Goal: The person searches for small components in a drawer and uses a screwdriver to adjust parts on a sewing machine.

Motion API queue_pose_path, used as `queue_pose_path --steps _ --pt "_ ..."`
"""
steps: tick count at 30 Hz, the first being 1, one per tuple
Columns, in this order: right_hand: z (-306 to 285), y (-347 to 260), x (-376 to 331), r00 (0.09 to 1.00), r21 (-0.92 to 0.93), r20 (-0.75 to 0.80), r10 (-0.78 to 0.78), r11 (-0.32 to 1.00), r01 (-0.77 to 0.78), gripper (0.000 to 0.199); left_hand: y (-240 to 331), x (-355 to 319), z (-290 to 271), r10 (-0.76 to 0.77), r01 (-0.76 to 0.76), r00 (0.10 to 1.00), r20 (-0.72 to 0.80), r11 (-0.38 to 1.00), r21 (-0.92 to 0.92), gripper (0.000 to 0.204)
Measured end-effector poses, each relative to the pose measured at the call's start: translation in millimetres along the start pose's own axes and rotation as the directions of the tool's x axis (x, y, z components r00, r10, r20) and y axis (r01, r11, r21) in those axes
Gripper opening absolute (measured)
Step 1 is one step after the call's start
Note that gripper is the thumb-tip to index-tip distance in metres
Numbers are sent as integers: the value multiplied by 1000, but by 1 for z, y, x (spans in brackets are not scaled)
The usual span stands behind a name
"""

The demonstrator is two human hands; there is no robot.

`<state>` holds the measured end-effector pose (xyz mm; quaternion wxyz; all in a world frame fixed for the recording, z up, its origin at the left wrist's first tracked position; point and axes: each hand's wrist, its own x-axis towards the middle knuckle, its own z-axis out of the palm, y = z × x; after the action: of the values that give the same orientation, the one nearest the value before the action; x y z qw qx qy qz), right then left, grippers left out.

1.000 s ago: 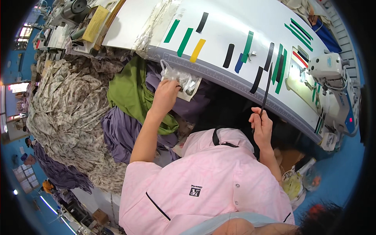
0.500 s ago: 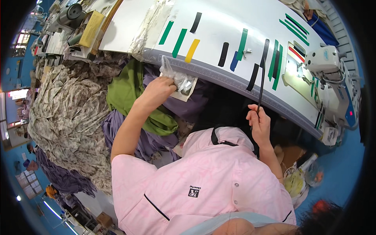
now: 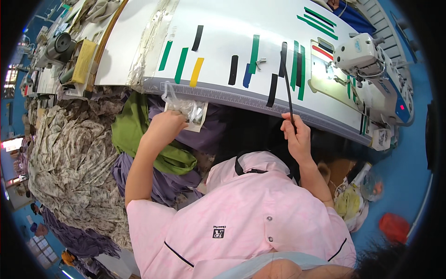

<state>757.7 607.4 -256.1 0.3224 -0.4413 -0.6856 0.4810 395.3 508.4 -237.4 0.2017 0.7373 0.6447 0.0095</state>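
Note:
My left hand reaches to a small pale tray under the table's front edge. Its fingers are curled down at a clear plastic bag with small shiny pieces in it; the fingertips are hidden, so what they grip I cannot make out. My right hand is closed around the lower end of a long, thin black strip, perhaps a cord or stick. The strip rises over the white table, its far end overlapping dark tape there.
A sewing machine stands at the table's right, its lamp lit. Green, black, blue and yellow tape and a small metal piece lie on the table. A ruler strip edges the front. Patterned fabric and green cloth heap at left.
The whole view has shifted, so table and machine appear further left. My left hand stays at the tray and my right hand keeps hold of the black strip.

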Motion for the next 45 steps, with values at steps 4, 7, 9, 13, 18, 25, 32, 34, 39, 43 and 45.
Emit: queue_pose_path --steps 4,7,9,13,18,25,32,34,39,43,45 --pt "-1 1 -2 1000 -11 -2 28 1000 -28 17 30 -8 -12 -19 15 977 -213 1000 -23 10" --pt "1 -7 0 1000 -29 8 6 1000 -6 17 34 -3 -6 80 -116 954 -289 987 -109 11" --pt "1 -7 -1 1000 -10 12 -22 1000 22 17 28 0 4 161 -198 951 -264 973 -119 11" --pt "-7 -4 -8 1000 -2 -1 -7 1000 7 16 7 5 21 6 -34 987 -163 985 -169 9" --pt "-17 3 -18 1000 4 -19 13 1000 -13 16 7 22 22 20 -38 990 -136 991 -129 8" --pt "-29 0 -15 999 -25 -42 -20 1000 19 15 8 34 29 40 -50 988 -152 997 -63 10" --pt "-38 -1 -1 993 -111 -77 -93 990 85 14 67 36 -18 81 -61 937 -340 996 70 22" --pt "-36 -1 -2 994 -97 -73 -81 993 74 14 86 66 -15 140 -139 894 -426 990 33 30" --pt "-34 1 -22 996 -82 -73 -59 995 53 14 131 172 3 162 -183 711 -685 982 43 41" --pt "-47 14 -46 989 -78 -135 52 995 -63 15 133 217 15 258 -124 706 -660 962 243 37" --pt "-52 18 -56 982 -101 -171 83 990 -101 15 129 221 19 234 -118 841 -488 959 257 35"
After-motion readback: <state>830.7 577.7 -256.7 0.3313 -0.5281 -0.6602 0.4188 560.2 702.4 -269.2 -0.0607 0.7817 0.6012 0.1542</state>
